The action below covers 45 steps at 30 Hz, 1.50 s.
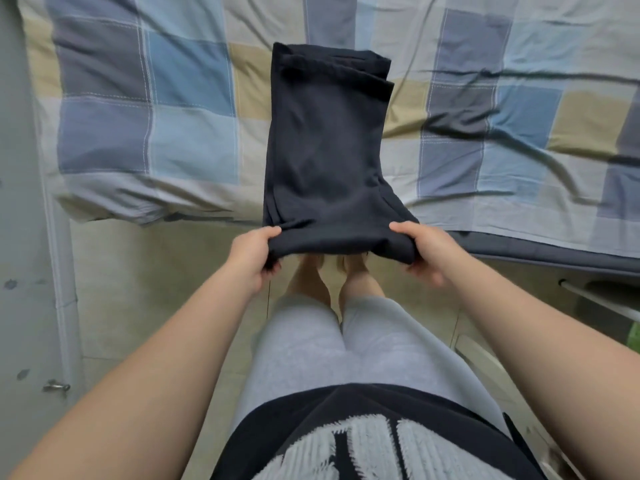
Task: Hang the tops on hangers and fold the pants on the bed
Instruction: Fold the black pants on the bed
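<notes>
left hand (254,252) and right hand (424,252) pinch the near fold | dark pants (325,150) run toward 12 o'clock over the bed (173,109) | probably folded in layers

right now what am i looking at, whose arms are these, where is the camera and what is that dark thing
There is no machine here. The single picture comes from a wide-angle camera worn on a person's head, looking down, so the two arms reaching in are that person's own. The left hand and the right hand each grip a near corner of dark pants, folded into a long strip. The far end lies on the bed with its checked cover; the near end is held past the bed's edge. Below are the person's feet on the floor.
</notes>
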Each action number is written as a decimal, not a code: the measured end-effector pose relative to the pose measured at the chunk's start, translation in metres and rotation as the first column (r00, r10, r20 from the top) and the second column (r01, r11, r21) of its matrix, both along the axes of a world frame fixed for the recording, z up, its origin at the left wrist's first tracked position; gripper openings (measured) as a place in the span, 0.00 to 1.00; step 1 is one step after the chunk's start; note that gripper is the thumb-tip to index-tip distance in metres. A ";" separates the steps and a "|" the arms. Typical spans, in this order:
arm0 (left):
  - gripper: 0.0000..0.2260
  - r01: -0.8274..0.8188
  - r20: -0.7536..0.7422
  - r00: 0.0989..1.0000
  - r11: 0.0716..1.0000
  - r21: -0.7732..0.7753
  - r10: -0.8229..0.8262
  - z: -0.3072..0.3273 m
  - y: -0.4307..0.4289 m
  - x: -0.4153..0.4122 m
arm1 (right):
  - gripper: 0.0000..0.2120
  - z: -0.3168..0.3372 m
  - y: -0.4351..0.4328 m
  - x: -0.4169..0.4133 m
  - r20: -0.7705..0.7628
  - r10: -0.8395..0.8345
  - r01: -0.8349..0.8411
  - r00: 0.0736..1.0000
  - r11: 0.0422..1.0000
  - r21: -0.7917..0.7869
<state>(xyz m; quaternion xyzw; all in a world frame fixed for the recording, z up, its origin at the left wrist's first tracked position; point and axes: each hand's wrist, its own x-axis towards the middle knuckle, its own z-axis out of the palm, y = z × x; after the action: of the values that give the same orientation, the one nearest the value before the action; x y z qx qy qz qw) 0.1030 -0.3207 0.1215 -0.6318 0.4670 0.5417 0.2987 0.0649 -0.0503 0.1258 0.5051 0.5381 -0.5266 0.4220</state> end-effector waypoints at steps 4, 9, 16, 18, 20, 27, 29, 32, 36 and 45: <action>0.04 -0.055 -0.140 0.988 0.998 0.025 0.058 -0.005 -0.007 -0.066 | 0.03 -0.009 -0.008 -0.059 -0.049 -0.127 0.126 0.991 0.991 -0.035; 0.06 -0.064 -0.247 0.966 0.997 0.041 0.072 -0.017 -0.006 -0.142 | 0.03 -0.032 -0.016 -0.125 -0.103 -0.312 0.302 0.944 0.948 -0.099; 0.19 0.148 -0.487 0.860 0.988 -0.042 -0.150 -0.063 -0.002 -0.216 | 0.09 -0.079 -0.032 -0.197 -0.257 -0.301 0.284 0.918 0.953 -0.102; 0.25 0.251 -0.569 0.763 0.951 -0.179 -0.308 -0.084 0.004 -0.220 | 0.06 -0.097 -0.041 -0.206 -0.358 -0.241 0.246 0.902 0.969 -0.034; 0.35 0.392 -0.598 0.621 0.862 -0.322 -0.506 -0.108 0.009 -0.218 | 0.05 -0.116 -0.049 -0.210 -0.482 -0.036 0.119 0.875 0.982 0.143; 0.52 0.528 -0.027 -0.024 0.010 -0.849 -0.999 -0.161 0.005 -0.196 | 0.32 -0.184 -0.053 -0.177 -0.303 0.824 -0.593 0.479 0.558 0.580; 0.52 0.485 0.086 0.046 -0.053 -0.873 -0.995 -0.165 0.005 -0.195 | 0.41 -0.193 -0.049 -0.165 -0.354 0.750 -0.558 0.558 0.656 0.509; 0.55 0.540 0.049 0.319 0.139 -0.830 -0.947 -0.166 0.004 -0.193 | 0.51 -0.200 -0.044 -0.155 -0.410 0.498 -0.371 0.764 0.859 0.352; 0.53 0.562 -0.146 0.618 0.564 -0.604 -0.772 -0.165 -0.002 -0.194 | 0.45 -0.200 -0.038 -0.153 -0.389 0.281 -0.220 0.877 0.956 0.196; 0.39 0.627 -0.209 0.699 0.726 -0.281 -0.684 -0.151 -0.018 -0.187 | 0.31 -0.168 -0.001 -0.167 -0.086 0.212 -0.221 0.973 0.969 -0.114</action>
<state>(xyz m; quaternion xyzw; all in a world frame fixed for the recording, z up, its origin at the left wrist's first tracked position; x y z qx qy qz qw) -0.0838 -0.3383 -0.0293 -0.3586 0.7504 0.4410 0.3373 -0.1018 -0.0514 -0.0417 0.3969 0.5718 -0.5273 0.4872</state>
